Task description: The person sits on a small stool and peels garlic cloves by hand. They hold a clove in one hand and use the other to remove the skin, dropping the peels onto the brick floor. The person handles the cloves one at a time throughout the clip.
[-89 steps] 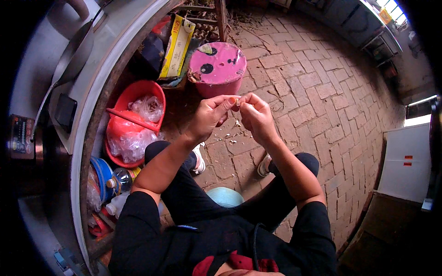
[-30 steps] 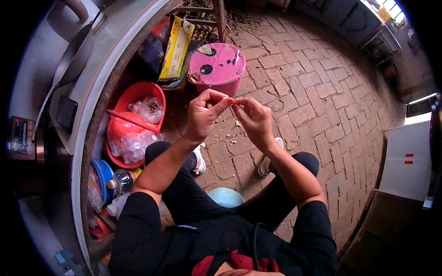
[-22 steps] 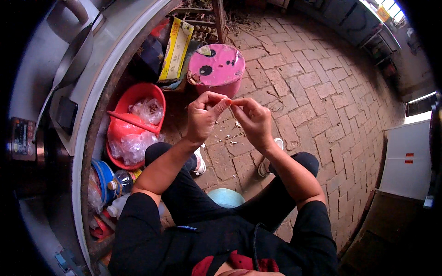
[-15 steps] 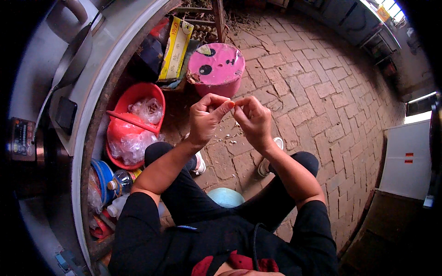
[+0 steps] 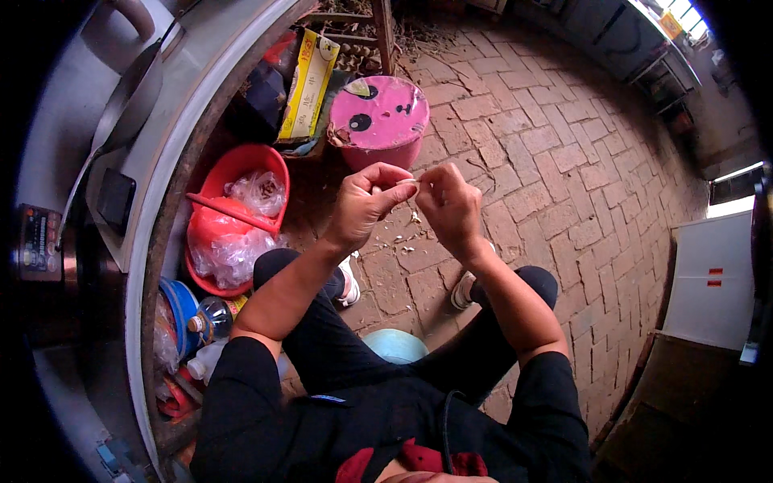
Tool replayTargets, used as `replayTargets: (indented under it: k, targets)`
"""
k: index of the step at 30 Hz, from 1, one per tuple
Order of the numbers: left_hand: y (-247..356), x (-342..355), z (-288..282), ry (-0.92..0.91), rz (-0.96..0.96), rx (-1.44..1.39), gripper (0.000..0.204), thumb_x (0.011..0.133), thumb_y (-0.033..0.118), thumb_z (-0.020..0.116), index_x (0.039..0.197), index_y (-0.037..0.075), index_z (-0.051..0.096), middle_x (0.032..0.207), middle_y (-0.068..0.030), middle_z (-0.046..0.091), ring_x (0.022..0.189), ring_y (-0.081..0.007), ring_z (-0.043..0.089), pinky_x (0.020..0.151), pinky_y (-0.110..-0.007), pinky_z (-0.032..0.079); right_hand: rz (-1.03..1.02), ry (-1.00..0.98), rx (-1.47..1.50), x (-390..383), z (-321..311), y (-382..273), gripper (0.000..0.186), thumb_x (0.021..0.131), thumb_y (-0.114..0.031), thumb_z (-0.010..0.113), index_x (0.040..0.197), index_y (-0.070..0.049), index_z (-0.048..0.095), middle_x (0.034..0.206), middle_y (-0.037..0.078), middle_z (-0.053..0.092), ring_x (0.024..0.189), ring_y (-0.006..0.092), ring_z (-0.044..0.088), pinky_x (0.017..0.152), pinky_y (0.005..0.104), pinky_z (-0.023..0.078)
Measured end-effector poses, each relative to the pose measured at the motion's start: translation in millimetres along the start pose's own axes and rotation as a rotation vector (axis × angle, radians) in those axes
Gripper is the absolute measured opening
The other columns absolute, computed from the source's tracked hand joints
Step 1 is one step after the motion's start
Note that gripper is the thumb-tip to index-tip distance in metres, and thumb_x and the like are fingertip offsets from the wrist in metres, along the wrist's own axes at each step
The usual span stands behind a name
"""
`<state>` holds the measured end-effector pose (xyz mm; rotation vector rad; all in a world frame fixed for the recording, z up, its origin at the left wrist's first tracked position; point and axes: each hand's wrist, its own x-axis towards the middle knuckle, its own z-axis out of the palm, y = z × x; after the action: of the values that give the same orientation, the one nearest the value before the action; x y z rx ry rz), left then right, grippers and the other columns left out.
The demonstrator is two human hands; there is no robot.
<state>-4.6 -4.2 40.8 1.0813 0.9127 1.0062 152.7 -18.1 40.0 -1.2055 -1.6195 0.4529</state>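
My left hand (image 5: pixel 364 208) and my right hand (image 5: pixel 452 208) meet in front of me above the brick floor, fingertips nearly touching. Between thumb and bent forefinger, the left pinches a small pale piece (image 5: pixel 409 181), too small to name surely. The right hand's fingers are closed at the other end of that piece, its thumb and forefinger pressed together. Below the hands, small white scraps (image 5: pixel 408 248) are scattered on the bricks. Just beyond them stands a pink round tub (image 5: pixel 386 121) with an animal face on its top.
To the left, a red basket (image 5: pixel 282 165) holds plastic bags, with a clear bottle (image 5: pixel 216 316) nearby. A yellow-and-white box (image 5: pixel 307 88) leans behind it. A counter edge (image 5: pixel 165 173) carries a wok (image 5: pixel 129 101). A pale blue stool (image 5: pixel 394 344) shows between my legs.
My right hand has turned, its fingers curling further over, and shifted slightly right. The left hand has tilted a little, and a pale piece now shows between the fingertips.
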Motion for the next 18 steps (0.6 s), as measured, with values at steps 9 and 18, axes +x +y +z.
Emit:
replayTargets:
  k: [9,18]
  targets:
    - [0,3,-9,-0.073,-0.065,-0.099,0.024,0.084,0.008,0.065,0.107,0.006,0.058,0.089,0.0005,0.065,0.055,0.0041,0.043,0.045,-0.011,0.029,0.083,0.017,0.03,6,-6,5,0.012,0.08,-0.007,0.064,0.085,-0.004,0.054,0.059,0.01,0.055,0.047,0.0181,0.056,0.047,0.0303,0.044]
    - [3,9,-18,-0.127,-0.213,-0.455,0.025,0.084,0.006,0.063,0.109,0.004,0.058,0.094,-0.0014,0.065,0.053,0.0023,0.041,0.046,-0.01,0.033,0.088,-0.048,-0.007,3,-5,1,0.007,0.084,-0.01,0.062,0.089,-0.005,0.061,0.067,0.011,0.063,0.053,0.0191,0.061,0.049,0.0292,0.045]
